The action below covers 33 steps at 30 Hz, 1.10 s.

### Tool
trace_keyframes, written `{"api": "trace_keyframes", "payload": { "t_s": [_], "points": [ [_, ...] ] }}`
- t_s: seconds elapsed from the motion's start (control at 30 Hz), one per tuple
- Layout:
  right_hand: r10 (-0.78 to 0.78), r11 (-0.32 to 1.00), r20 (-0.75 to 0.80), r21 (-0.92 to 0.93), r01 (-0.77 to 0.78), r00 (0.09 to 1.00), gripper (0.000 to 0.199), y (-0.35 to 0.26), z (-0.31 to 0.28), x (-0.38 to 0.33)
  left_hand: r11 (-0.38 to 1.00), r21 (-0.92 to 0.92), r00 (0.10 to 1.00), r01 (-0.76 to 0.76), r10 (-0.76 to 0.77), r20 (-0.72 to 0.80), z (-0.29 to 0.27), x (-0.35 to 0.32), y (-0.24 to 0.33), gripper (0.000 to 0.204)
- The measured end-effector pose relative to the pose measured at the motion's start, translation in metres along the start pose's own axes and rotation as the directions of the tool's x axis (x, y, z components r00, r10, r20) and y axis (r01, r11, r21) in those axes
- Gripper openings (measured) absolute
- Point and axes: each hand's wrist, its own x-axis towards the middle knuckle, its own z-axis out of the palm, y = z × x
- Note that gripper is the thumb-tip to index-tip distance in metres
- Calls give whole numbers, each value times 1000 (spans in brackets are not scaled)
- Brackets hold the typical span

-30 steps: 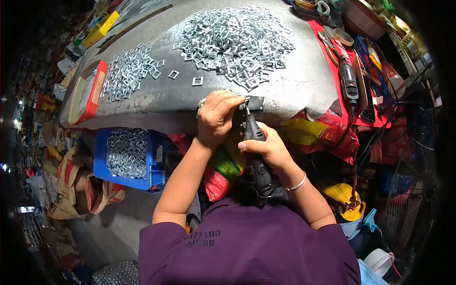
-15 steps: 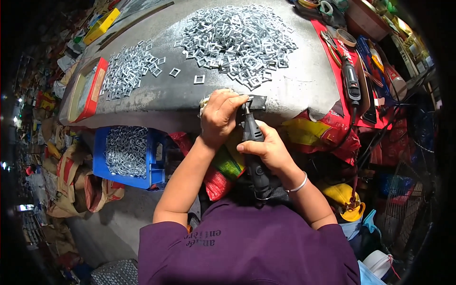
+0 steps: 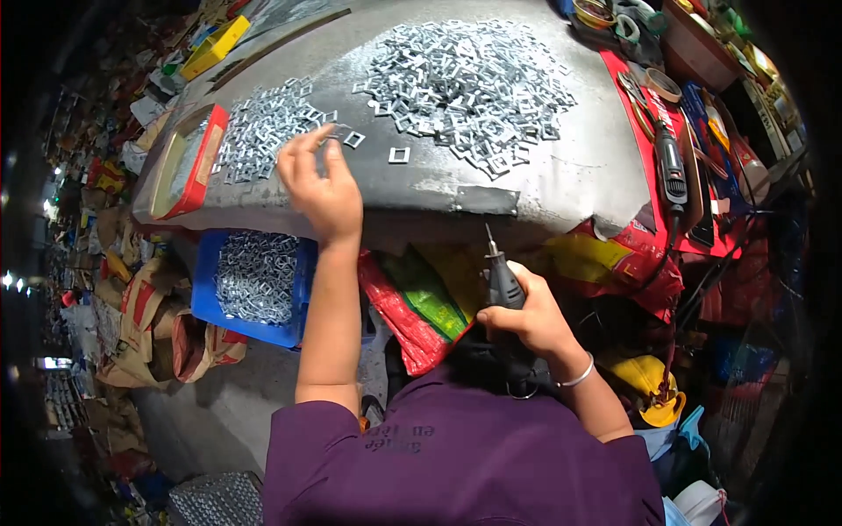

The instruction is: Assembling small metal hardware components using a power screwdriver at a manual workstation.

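In my right hand (image 3: 535, 316) is a dark rotary tool (image 3: 504, 282), its thin bit pointing up just below the workbench's front edge. My left hand (image 3: 323, 188) is raised over the bench beside the smaller pile of square metal frames (image 3: 267, 131), thumb and fingers apart. Close to its fingertips lies a loose square frame (image 3: 353, 139); another small piece there is blurred. A second loose frame (image 3: 399, 155) rests farther right. Behind it spreads the large heap of square metal frames (image 3: 469, 88). A dark patch (image 3: 488, 201) covers part of the bench's front edge.
A red-rimmed tray (image 3: 208, 158) stands at the bench's left end. Below it sits a blue bin (image 3: 203, 294) of metal frames. On the right, a red mat (image 3: 653, 145) bears pliers (image 3: 633, 92) and a second rotary tool (image 3: 671, 167). Cables hang beside it.
My left hand has left the tool's tip and moved left to the small pile, its fingers now parted. My right hand has lowered the rotary tool away from the bench edge.
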Motion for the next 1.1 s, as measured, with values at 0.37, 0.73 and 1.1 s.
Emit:
{"api": "trace_keyframes", "payload": {
  "t_s": [0.37,0.73,1.1],
  "points": [
    [-19,1000,13,-11,20,1000,40,13,-2,4,978,-138,796,154,-40,604,12,-20,43,12],
    [83,978,-44,193,-73,996,40,1,-1,20,847,-530,853,-42,307,423,20,-76,59,26],
    [86,974,-80,215,-67,993,43,-13,12,17,856,-494,854,-153,366,369,22,-82,57,31]
  ]
}}
